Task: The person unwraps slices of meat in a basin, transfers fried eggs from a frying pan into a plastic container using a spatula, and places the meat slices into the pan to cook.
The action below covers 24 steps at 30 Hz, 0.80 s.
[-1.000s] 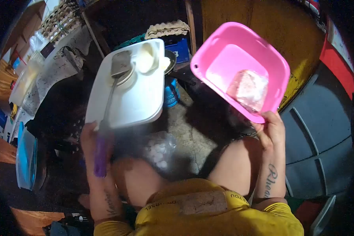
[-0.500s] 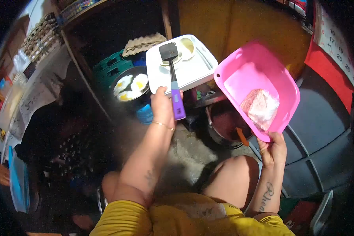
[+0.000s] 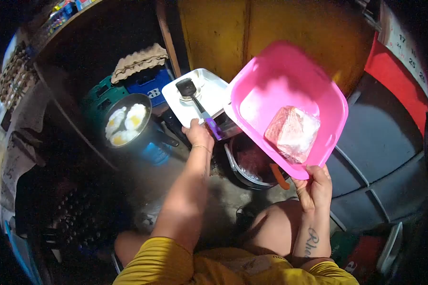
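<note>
Right hand (image 3: 314, 187) gripping a pink plastic basin (image 3: 290, 95) holding wrapped meat (image 3: 294, 134), left hand (image 3: 198, 135) with its grip closed around the white rectangular tray's (image 3: 179, 105) edge.

Eggs (image 3: 136, 121) are lying in a frying pan (image 3: 133, 99) on the left, crates (image 3: 150, 86) standing behind it. Centrally, a spatula (image 3: 199, 107) is resting on a tray (image 3: 215, 85); rightward, a basin (image 3: 290, 71) containing a package (image 3: 295, 134) is partly covering a pot (image 3: 244, 176).

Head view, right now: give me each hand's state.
Left hand: closed on the near edge of the white tray.
Right hand: closed on the near rim of the pink basin.
</note>
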Each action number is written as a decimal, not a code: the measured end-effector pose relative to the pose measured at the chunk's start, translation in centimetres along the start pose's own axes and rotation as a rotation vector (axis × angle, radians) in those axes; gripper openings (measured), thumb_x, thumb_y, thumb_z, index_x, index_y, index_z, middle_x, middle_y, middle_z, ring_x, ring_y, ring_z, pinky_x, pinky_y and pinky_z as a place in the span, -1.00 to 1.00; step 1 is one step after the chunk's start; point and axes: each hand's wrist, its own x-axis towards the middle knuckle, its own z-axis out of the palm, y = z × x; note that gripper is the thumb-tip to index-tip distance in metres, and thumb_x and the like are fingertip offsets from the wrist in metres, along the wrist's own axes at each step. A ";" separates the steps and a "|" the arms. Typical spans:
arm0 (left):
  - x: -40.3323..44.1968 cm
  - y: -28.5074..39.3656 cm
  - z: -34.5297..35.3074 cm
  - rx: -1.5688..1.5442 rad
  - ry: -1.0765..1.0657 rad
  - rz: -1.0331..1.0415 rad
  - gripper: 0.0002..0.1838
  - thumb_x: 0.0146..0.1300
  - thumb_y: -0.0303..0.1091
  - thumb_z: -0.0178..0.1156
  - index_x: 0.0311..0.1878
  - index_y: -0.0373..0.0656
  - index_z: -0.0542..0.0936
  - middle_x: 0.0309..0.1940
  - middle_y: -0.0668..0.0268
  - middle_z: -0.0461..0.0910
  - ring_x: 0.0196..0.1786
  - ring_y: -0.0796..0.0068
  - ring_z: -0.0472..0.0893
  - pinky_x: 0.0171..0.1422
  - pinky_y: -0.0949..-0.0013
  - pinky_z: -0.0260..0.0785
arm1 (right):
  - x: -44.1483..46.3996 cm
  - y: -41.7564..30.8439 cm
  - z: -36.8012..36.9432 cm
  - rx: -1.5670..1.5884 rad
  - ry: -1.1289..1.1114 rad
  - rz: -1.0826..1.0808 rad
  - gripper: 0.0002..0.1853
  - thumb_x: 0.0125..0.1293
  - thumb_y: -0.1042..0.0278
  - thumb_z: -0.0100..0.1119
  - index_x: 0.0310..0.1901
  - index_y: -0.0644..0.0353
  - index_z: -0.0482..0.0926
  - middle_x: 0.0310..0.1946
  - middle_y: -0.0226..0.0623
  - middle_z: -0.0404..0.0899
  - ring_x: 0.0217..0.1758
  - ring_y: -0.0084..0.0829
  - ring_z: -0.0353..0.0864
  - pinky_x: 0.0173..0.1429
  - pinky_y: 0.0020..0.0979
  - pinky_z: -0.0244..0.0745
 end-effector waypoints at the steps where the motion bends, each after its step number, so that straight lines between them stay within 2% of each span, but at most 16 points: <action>1: 0.1 -0.4 -0.4 0.033 0.019 0.023 -0.53 0.21 -0.49 0.05 0.18 -0.11 0.18 -0.11 0.15 0.45 -0.40 0.27 0.55 -0.46 0.30 0.43 | 0.6 0.0 -0.4 -0.003 0.010 0.014 -0.63 0.21 0.67 -0.10 0.08 0.39 0.35 -0.05 -0.01 0.53 -0.14 -0.15 0.68 -0.12 -0.12 0.77; 5: -0.3 0.2 -0.8 0.017 0.067 0.056 -0.55 0.21 -0.48 0.05 0.16 -0.12 0.19 -0.17 0.15 0.45 -0.50 0.33 0.50 -0.58 0.33 0.33 | 0.5 0.4 -0.2 0.013 0.034 -0.023 -0.68 0.21 0.67 -0.08 0.03 0.40 0.38 -0.09 0.01 0.55 -0.18 -0.14 0.69 -0.17 -0.15 0.78; 7: 1.3 0.7 -2.7 0.090 0.042 -0.035 -0.57 0.22 -0.47 0.04 0.15 -0.13 0.20 -0.17 0.13 0.44 -0.52 0.36 0.49 -0.61 0.33 0.30 | 0.5 0.8 -0.2 0.021 0.063 -0.048 -0.71 0.21 0.67 -0.08 -0.01 0.43 0.39 -0.13 0.05 0.56 -0.22 -0.11 0.70 -0.21 -0.14 0.79; 8: 2.2 0.5 -3.4 0.087 0.040 -0.002 -0.59 0.22 -0.48 0.02 0.14 -0.12 0.23 -0.27 0.16 0.45 -0.61 0.41 0.43 -0.67 0.35 0.24 | 0.5 0.8 -0.2 0.013 0.075 -0.060 -0.71 0.21 0.67 -0.08 -0.01 0.42 0.40 -0.12 0.05 0.56 -0.20 -0.10 0.70 -0.20 -0.14 0.79; 9: 2.5 0.7 -3.8 0.087 0.041 -0.006 -0.59 0.22 -0.48 0.02 0.14 -0.12 0.23 -0.27 0.16 0.45 -0.61 0.41 0.43 -0.67 0.35 0.24 | 0.6 0.9 -0.2 0.006 0.083 -0.074 -0.71 0.21 0.67 -0.08 -0.01 0.42 0.40 -0.12 0.05 0.56 -0.19 -0.10 0.69 -0.19 -0.13 0.78; 12: 2.9 1.1 -5.1 0.147 -0.030 0.020 -0.65 0.23 -0.48 0.02 0.08 -0.11 0.28 -0.46 0.24 0.43 -0.70 0.45 0.35 -0.71 0.36 0.17 | 0.7 0.9 -0.5 -0.013 0.100 -0.050 -0.69 0.20 0.67 -0.09 0.01 0.41 0.40 -0.10 0.05 0.55 -0.17 -0.08 0.69 -0.16 -0.12 0.78; 15: 3.8 0.7 -5.8 0.067 -0.010 -0.001 -0.64 0.24 -0.48 0.01 0.10 -0.11 0.24 -0.46 0.22 0.42 -0.70 0.46 0.35 -0.72 0.37 0.15 | 0.7 1.0 -0.1 -0.022 0.121 -0.055 -0.68 0.20 0.67 -0.09 0.02 0.42 0.40 -0.09 0.05 0.55 -0.16 -0.09 0.69 -0.17 -0.14 0.78; 17: 5.4 0.1 -7.1 0.114 0.053 -0.081 -0.60 0.25 -0.47 0.02 0.14 -0.10 0.19 -0.44 0.18 0.42 -0.67 0.44 0.37 -0.71 0.36 0.18 | 0.6 0.8 0.0 -0.030 0.116 -0.052 -0.68 0.21 0.67 -0.08 0.02 0.42 0.40 -0.08 0.04 0.55 -0.16 -0.10 0.69 -0.17 -0.16 0.77; 19: 6.2 -0.2 -7.8 0.136 0.036 -0.156 -0.52 0.25 -0.49 0.03 0.20 -0.11 0.12 -0.33 0.09 0.45 -0.58 0.32 0.48 -0.65 0.32 0.33 | 0.5 0.9 0.2 -0.035 0.101 -0.045 -0.68 0.21 0.66 -0.08 0.03 0.41 0.40 -0.07 0.03 0.55 -0.15 -0.10 0.69 -0.17 -0.18 0.77; 20: 6.5 -0.7 -7.9 0.145 0.069 -0.140 -0.50 0.27 -0.50 0.04 0.23 -0.11 0.11 -0.24 0.00 0.45 -0.46 0.16 0.57 -0.57 0.26 0.46 | 0.6 1.0 0.3 -0.035 0.114 -0.051 -0.68 0.22 0.66 -0.07 0.03 0.41 0.40 -0.08 0.03 0.55 -0.16 -0.12 0.69 -0.17 -0.20 0.77; 21: 7.1 -1.0 -8.3 0.150 0.068 -0.141 -0.50 0.27 -0.50 0.04 0.23 -0.11 0.11 -0.24 0.00 0.45 -0.46 0.16 0.57 -0.57 0.26 0.46 | 0.6 1.0 0.3 -0.034 0.127 -0.054 -0.69 0.22 0.65 -0.06 0.03 0.41 0.40 -0.08 0.02 0.56 -0.16 -0.13 0.69 -0.18 -0.21 0.77; 23: 8.2 -1.3 -9.3 0.190 -0.049 -0.271 -0.55 0.36 -0.40 0.07 0.22 -0.20 0.16 -0.15 -0.08 0.45 -0.38 0.06 0.61 -0.50 0.20 0.55 | 0.8 1.1 0.1 -0.042 0.122 -0.055 -0.69 0.22 0.65 -0.06 0.03 0.40 0.40 -0.09 0.01 0.56 -0.17 -0.14 0.69 -0.18 -0.22 0.77; 24: 8.0 -1.3 -9.1 0.195 -0.047 -0.269 -0.55 0.36 -0.40 0.07 0.22 -0.20 0.16 -0.15 -0.08 0.45 -0.38 0.06 0.61 -0.50 0.20 0.55 | 0.9 1.1 0.1 -0.056 0.115 -0.055 -0.69 0.22 0.64 -0.06 0.03 0.40 0.40 -0.10 0.00 0.57 -0.17 -0.15 0.69 -0.19 -0.22 0.77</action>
